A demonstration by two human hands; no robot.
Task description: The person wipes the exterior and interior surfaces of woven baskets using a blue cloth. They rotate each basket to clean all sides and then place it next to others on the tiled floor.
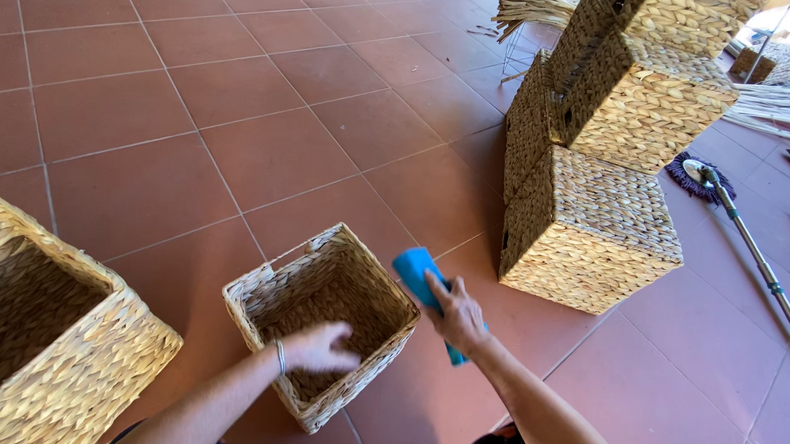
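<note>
A square woven straw basket (259, 289) stands open on the red tile floor in front of me. My left hand (318, 346) reaches down inside it with fingers spread, holding nothing; a thin bracelet circles the wrist. My right hand (458, 318) sits just right of the basket's rim, closed around a blue cylindrical object (413, 271) that points up and to the left.
A larger woven basket (97, 342) stands at the lower left. A stack of woven cube baskets (590, 222) rises at the right, more piled above. A mop (749, 246) lies on the floor at far right. Loose straw bundles (782, 106) lie at the top right.
</note>
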